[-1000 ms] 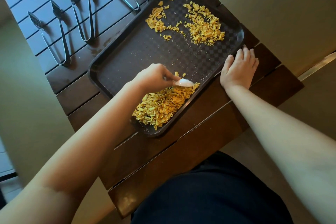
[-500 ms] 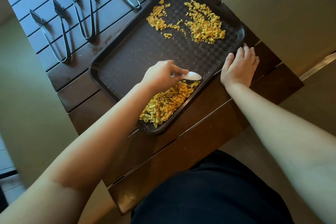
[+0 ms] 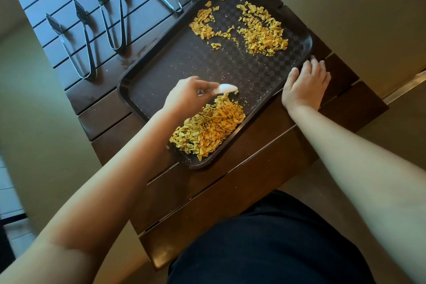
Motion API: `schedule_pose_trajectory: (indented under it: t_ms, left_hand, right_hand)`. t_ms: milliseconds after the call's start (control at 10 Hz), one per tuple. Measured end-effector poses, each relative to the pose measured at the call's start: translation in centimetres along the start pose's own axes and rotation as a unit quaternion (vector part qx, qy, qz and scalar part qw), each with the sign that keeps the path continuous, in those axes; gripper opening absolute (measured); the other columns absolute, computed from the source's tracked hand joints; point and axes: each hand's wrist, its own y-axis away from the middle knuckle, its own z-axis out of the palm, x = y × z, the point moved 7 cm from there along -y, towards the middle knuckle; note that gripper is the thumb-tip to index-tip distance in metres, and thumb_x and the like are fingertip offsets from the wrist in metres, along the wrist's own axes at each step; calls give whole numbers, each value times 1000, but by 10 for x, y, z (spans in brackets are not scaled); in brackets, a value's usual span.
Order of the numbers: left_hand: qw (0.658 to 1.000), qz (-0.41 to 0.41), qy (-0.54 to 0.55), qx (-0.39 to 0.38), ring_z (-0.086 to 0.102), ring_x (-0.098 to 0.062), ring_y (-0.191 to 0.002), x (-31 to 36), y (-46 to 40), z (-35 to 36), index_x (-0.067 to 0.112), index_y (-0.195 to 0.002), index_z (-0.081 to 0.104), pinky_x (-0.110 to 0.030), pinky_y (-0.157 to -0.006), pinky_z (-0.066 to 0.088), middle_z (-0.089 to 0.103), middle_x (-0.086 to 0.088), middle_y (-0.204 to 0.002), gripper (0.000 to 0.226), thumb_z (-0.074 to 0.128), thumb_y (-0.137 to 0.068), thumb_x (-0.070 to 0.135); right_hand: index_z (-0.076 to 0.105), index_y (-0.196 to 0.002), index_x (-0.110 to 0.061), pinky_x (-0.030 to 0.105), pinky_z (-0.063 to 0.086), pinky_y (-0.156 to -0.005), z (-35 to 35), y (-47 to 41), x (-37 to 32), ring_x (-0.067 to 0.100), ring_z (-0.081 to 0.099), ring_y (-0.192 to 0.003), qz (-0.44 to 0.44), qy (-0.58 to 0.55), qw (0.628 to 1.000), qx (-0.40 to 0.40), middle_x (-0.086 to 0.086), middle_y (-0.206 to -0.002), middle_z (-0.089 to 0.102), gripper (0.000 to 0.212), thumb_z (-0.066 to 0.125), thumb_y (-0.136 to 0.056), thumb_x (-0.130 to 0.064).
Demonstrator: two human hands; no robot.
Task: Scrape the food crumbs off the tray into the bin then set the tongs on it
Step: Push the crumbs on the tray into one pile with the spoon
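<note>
We see a dark brown checkered tray (image 3: 184, 64) on the slatted desk (image 3: 253, 168), with four pairs of metal tongs (image 3: 110, 14) lying on the desk past its far-left rim. The tray holds yellow crumbs: a heap (image 3: 207, 129) at its near corner, scattered patches (image 3: 260, 30) at its far end. Our left hand (image 3: 186, 97) pinches a white scraper (image 3: 227, 88) just above the heap. Our right hand (image 3: 304, 85) rests flat, fingers straight, against the tray's right rim.
</note>
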Motion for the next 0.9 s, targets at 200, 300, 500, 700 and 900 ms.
schedule_pose_trajectory:
  t_ms: [200,300,500,700,900]
  left_hand:
    - [999,-25,-12,-34,48,-4,-75,-10,6,7,31,-116,65,-15,-56,34,58,7,-95,26,58,-91,28]
    - [997,-5,-34,-64,50,-6,-80,-9,12,6,32,-115,65,-17,-59,37,58,8,-93,26,59,-90,29]
    - [999,13,-28,10,51,-9,-82,7,-3,4,32,-116,65,-23,-62,37,56,7,-94,26,57,-91,27]
    - [994,44,-98,3,51,-9,-86,12,9,10,37,-117,63,-24,-65,36,52,11,-93,27,54,-92,29]
    - [984,139,-106,36,52,-8,-79,23,49,13,38,-115,64,-25,-63,38,59,7,-96,28,58,-90,27]
  right_hand:
    - [43,-137,-3,45,10,-117,0,0,0,29,20,-144,-4,0,1000,2,13,-151,33,51,24,-100,-33]
    - [42,-138,-3,45,10,-117,0,0,0,29,20,-144,-2,1,1000,1,12,-151,33,51,24,-100,-34]
    - [43,-137,-3,45,11,-117,0,0,-1,29,21,-143,-2,-2,1000,5,13,-150,34,51,25,-100,-33]
    - [42,-137,-3,45,11,-117,0,-1,-1,29,20,-144,-1,5,1000,2,12,-151,33,51,24,-100,-33]
    - [41,-138,-3,44,10,-117,-1,0,-1,29,20,-144,1,10,1000,-1,12,-151,32,52,24,-100,-33]
